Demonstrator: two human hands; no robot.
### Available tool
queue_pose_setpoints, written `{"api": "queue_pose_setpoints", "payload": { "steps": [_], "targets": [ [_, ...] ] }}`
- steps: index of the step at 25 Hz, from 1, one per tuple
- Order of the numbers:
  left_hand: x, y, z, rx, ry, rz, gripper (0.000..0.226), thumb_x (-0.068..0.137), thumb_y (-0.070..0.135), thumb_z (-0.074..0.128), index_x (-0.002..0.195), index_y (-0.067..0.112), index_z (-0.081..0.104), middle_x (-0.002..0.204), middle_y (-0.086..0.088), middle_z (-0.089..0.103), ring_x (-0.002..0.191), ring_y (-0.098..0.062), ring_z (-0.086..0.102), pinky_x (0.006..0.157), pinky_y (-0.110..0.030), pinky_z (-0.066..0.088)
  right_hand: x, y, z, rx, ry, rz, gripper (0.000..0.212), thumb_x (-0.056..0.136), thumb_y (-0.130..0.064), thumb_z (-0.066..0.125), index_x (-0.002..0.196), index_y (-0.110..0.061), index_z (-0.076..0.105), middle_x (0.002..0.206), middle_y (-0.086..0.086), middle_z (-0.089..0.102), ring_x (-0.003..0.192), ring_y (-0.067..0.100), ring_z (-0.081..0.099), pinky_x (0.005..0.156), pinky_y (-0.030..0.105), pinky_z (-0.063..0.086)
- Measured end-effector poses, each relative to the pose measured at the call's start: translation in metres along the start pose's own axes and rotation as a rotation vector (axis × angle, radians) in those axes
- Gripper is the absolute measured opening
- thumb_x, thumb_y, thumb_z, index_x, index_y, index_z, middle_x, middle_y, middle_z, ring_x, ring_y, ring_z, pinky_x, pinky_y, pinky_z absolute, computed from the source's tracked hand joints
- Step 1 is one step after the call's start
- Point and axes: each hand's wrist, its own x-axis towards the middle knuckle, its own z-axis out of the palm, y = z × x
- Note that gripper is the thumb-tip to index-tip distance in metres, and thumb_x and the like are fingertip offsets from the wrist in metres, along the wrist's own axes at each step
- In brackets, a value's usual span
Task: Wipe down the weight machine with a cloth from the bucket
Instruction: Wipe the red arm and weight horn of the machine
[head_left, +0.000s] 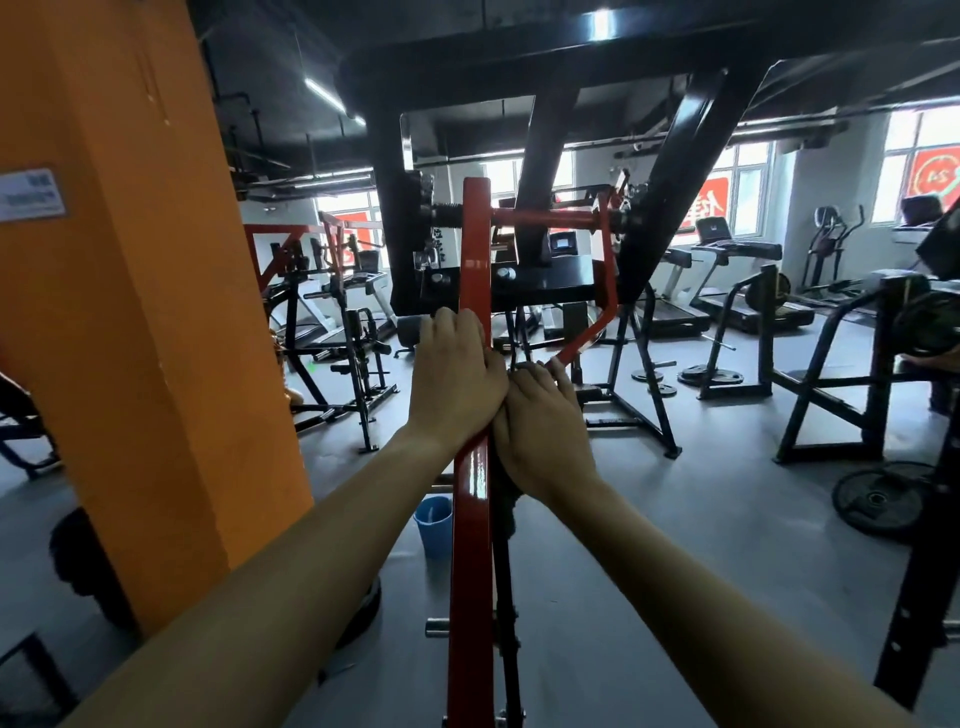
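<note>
Red-painted lever arm (470, 519) of the weight machine lies under the left hand (457, 374), fingers pressed flat on it, with the right hand (543, 431) touching alongside, its hold undeterminable and no cloth confirmable, and the blue bucket (434, 525) below both wrists; recommend long, overlapping, firm strokes.

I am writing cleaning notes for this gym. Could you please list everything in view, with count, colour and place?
black frame: one, black, overhead
red bar: one, red, centre, rising to the black frame
bucket: one, blue, floor, left of the red bar
pillar: one, orange, left
treadmills: several, black, far right near windows
weight plates: several, black, floor at right
left hand: one, lying on the red bar
right hand: one, right of the bar, touching the left hand; grip hidden
</note>
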Motion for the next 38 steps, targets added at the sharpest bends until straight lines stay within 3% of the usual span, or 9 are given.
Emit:
{"api": "queue_pose_setpoints", "payload": {
  "steps": [4, 9, 12, 16, 19, 22, 27, 32, 38],
  "targets": [
    [0.018, -0.001, 0.009, 0.147, 0.007, 0.123, 0.016, 0.089, 0.013, 0.055, 0.104, 0.009, 0.058, 0.114, -0.010, 0.056, 0.112, -0.031, 0.049, 0.092, -0.047, 0.046, 0.032, 0.041, -0.019, -0.158, -0.133, -0.109, 0.051, 0.104, -0.039, 0.027, 0.097, -0.018, 0.074, 0.095, -0.001, 0.068, 0.108, 0.019, 0.058, 0.126, 0.045, 0.015],
    [0.009, -0.010, 0.020, 0.049, 0.036, 0.206, 0.018, 0.096, 0.001, 0.058, 0.109, 0.009, 0.067, 0.128, -0.005, 0.060, 0.138, -0.031, 0.043, 0.112, -0.039, 0.034, 0.034, 0.029, -0.001, -0.067, 0.097, 0.126, 0.042, 0.101, -0.027, 0.038, 0.076, -0.014, 0.069, 0.081, 0.000, 0.066, 0.099, 0.021, 0.058, 0.125, 0.046, 0.019],
    [0.009, -0.011, 0.021, -0.064, 0.032, 0.178, 0.018, 0.100, 0.006, 0.054, 0.109, 0.012, 0.068, 0.130, 0.000, 0.061, 0.143, -0.027, 0.037, 0.116, -0.037, 0.029, 0.019, 0.014, 0.013, 0.019, 0.144, 0.074, 0.038, 0.101, -0.024, 0.040, 0.079, -0.013, 0.068, 0.084, 0.000, 0.065, 0.102, 0.020, 0.056, 0.127, 0.045, 0.015],
    [0.005, -0.012, 0.022, -0.097, 0.057, 0.209, 0.020, 0.099, 0.009, 0.049, 0.107, 0.014, 0.067, 0.126, 0.001, 0.062, 0.141, -0.026, 0.038, 0.115, -0.035, 0.027, 0.032, 0.061, 0.003, -0.156, 0.096, -0.243, 0.035, 0.102, -0.025, 0.042, 0.084, -0.011, 0.069, 0.081, 0.003, 0.063, 0.089, 0.024, 0.057, 0.123, 0.046, 0.026],
    [0.005, -0.012, 0.022, -0.109, 0.058, 0.183, 0.020, 0.098, 0.003, 0.053, 0.106, 0.015, 0.068, 0.124, 0.003, 0.063, 0.142, -0.026, 0.038, 0.113, -0.034, 0.028, 0.041, 0.062, 0.005, -0.082, 0.240, -0.031, 0.031, 0.100, -0.019, 0.046, 0.075, -0.010, 0.062, 0.076, 0.004, 0.060, 0.088, 0.028, 0.057, 0.119, 0.051, 0.030],
    [0.004, -0.011, 0.024, -0.133, 0.050, 0.143, 0.021, 0.098, 0.001, 0.055, 0.102, 0.016, 0.068, 0.124, 0.005, 0.063, 0.143, -0.025, 0.038, 0.113, -0.034, 0.029, 0.028, 0.029, 0.023, 0.026, 0.306, 0.120, 0.028, 0.097, -0.018, 0.050, 0.072, -0.012, 0.061, 0.076, 0.000, 0.059, 0.100, 0.026, 0.057, 0.123, 0.053, 0.022],
    [0.003, -0.011, 0.023, -0.120, 0.041, 0.155, 0.019, 0.099, 0.003, 0.053, 0.102, 0.015, 0.067, 0.124, 0.004, 0.063, 0.142, -0.025, 0.038, 0.115, -0.037, 0.032, 0.032, 0.065, 0.007, -0.130, 0.159, -0.206, 0.031, 0.101, -0.023, 0.045, 0.079, -0.012, 0.065, 0.076, 0.002, 0.059, 0.088, 0.024, 0.057, 0.124, 0.054, 0.021],
    [0.003, -0.009, 0.023, -0.099, 0.045, 0.146, 0.018, 0.099, 0.003, 0.054, 0.101, 0.015, 0.067, 0.123, 0.004, 0.063, 0.143, -0.025, 0.038, 0.116, -0.037, 0.031, 0.045, 0.056, 0.010, -0.002, 0.302, 0.155, 0.031, 0.097, -0.021, 0.050, 0.071, -0.012, 0.063, 0.074, -0.002, 0.059, 0.099, 0.025, 0.057, 0.123, 0.056, 0.019],
    [0.002, -0.008, 0.021, -0.055, 0.044, 0.170, 0.018, 0.097, 0.006, 0.055, 0.097, 0.017, 0.068, 0.125, 0.003, 0.062, 0.140, -0.026, 0.040, 0.117, -0.038, 0.030, 0.031, 0.065, 0.004, -0.107, 0.141, -0.177, 0.030, 0.102, -0.027, 0.048, 0.083, -0.014, 0.067, 0.080, -0.001, 0.060, 0.095, 0.022, 0.057, 0.124, 0.054, 0.019]
  ]
}}
